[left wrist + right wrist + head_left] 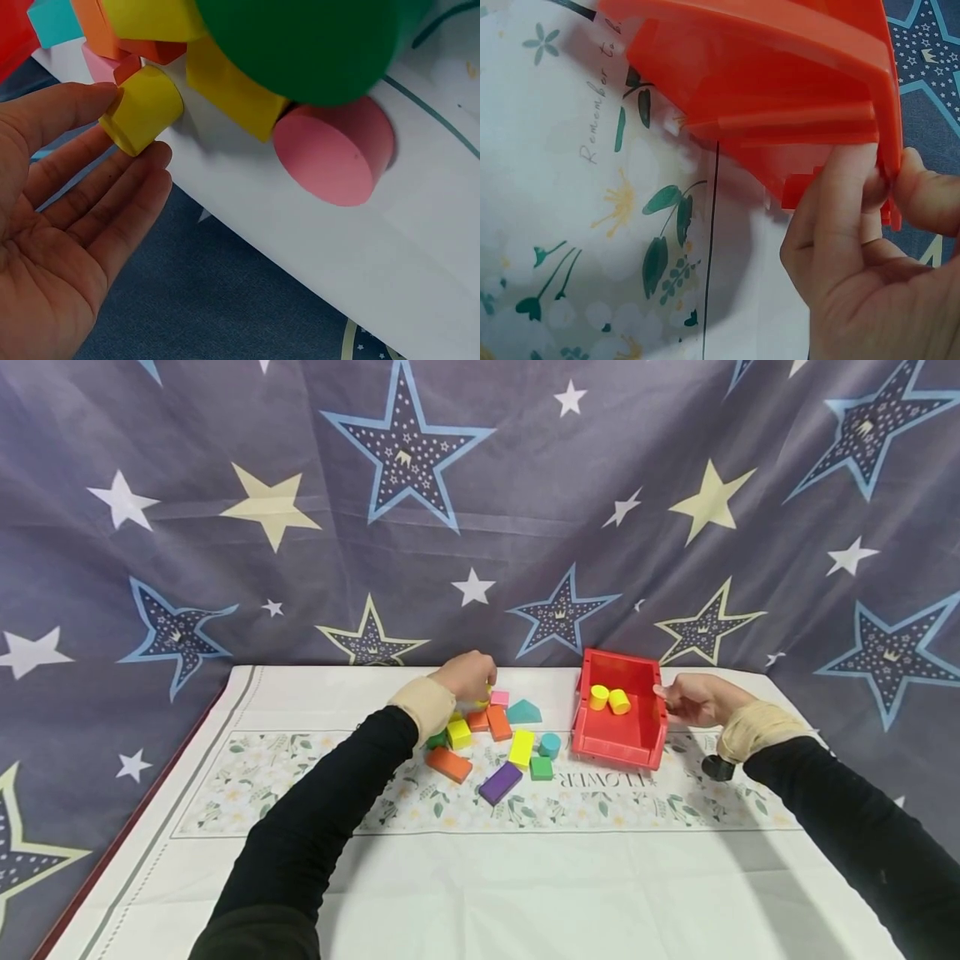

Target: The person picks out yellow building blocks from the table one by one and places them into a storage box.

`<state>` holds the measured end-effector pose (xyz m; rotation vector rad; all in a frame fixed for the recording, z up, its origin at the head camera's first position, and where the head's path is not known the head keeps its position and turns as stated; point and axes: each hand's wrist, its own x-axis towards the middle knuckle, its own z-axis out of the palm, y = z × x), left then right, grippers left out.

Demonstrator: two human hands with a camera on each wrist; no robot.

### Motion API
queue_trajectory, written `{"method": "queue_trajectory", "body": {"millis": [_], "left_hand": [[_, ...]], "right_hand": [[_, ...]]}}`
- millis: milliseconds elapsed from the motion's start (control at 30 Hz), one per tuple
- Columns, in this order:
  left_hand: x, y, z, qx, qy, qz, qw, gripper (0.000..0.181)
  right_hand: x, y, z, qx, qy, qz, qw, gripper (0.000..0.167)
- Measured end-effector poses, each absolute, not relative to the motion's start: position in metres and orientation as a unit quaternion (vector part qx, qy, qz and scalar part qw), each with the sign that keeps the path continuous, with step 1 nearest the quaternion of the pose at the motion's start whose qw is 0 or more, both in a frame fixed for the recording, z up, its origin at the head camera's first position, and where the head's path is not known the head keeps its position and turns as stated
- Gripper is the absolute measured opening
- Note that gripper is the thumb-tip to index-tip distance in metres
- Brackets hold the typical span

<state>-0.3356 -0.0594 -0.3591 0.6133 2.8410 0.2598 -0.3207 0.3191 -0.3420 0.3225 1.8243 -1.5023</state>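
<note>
“Red bin point(612, 752), largest item. Location and hold?”

“On the white cloth point(480, 893), to the right of the loose blocks. Side rim gripped by the right hand point(693, 697), thumb on one face, fingers curled on the other. Base flat or slightly raised: cannot tell.”

“Next size down?”

“Oblong blocks: one purple block point(500, 783), one yellow block point(521, 748), several orange blocks point(449, 765). All outside the bin, on the cloth.”

“Smaller pieces?”

“Green cube point(541, 768), teal cylinder point(549, 745); likewise outside. Full count withheld: the left hand point(463, 677) hides part of the pile.”

“Smallest?”

“Yellow cylinders. Two yellow cylinders point(619, 702) lie inside the bin, side by side. Third yellow cylinder point(146, 109): pinched between the left thumb and fingers, beside the pile. Lifted or touching the cloth: cannot tell.”

“Progress?”

“Early, judging by the bin's contents. Inside, two pieces; in hand, one; outside, every other shape in view.”
</note>
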Motion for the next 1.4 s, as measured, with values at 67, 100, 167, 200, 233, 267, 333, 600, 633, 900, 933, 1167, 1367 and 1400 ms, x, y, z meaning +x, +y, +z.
{"method": "queue_trajectory", "body": {"millis": [67,100,167,200,233,267,333,600,633,900,933,1167,1367,1400], "left_hand": [[-0.336,-0.060,-0.360,0.210,0.967,0.090,0.108,0.029],[-0.337,-0.060,-0.361,0.211,0.967,0.091,0.107,0.029],[-0.337,-0.060,-0.362,0.212,0.967,0.093,0.105,0.028],[-0.338,-0.060,-0.363,0.212,0.967,0.094,0.104,0.028],[-0.338,-0.059,-0.363,0.212,0.967,0.095,0.103,0.027],[-0.337,-0.059,-0.363,0.212,0.967,0.097,0.103,0.027],[-0.338,-0.059,-0.363,0.211,0.967,0.099,0.103,0.026],[-0.339,-0.058,-0.365,0.212,0.966,0.102,0.104,0.022],[-0.339,-0.058,-0.365,0.213,0.966,0.102,0.104,0.022],[-0.338,-0.059,-0.363,0.215,0.966,0.103,0.104,0.025],[-0.338,-0.059,-0.363,0.214,0.966,0.103,0.104,0.026],[-0.336,-0.060,-0.357,0.213,0.967,0.097,0.100,0.029],[-0.338,-0.061,-0.347,0.222,0.967,0.092,0.085,0.030],[-0.338,-0.061,-0.345,0.224,0.967,0.091,0.083,0.030]], "right_hand": [[-0.321,0.319,-0.342,0.123,0.712,-0.584,0.371,0.033],[-0.321,0.319,-0.342,0.121,0.711,-0.583,0.373,0.033],[-0.321,0.318,-0.341,0.121,0.710,-0.585,0.373,0.033],[-0.322,0.318,-0.341,0.122,0.708,-0.587,0.373,0.033],[-0.322,0.318,-0.341,0.121,0.707,-0.588,0.374,0.033],[-0.321,0.318,-0.342,0.122,0.706,-0.589,0.374,0.034],[-0.321,0.319,-0.342,0.122,0.705,-0.590,0.375,0.036],[-0.321,0.319,-0.341,0.120,0.705,-0.589,0.376,0.037],[-0.321,0.319,-0.341,0.122,0.705,-0.589,0.376,0.037],[-0.321,0.320,-0.343,0.124,0.702,-0.592,0.376,0.035],[-0.321,0.320,-0.343,0.124,0.702,-0.592,0.377,0.035],[-0.321,0.320,-0.343,0.132,0.705,-0.589,0.373,0.033],[-0.321,0.319,-0.342,0.134,0.701,-0.593,0.373,0.032],[-0.321,0.320,-0.342,0.133,0.700,-0.594,0.374,0.033]]}}
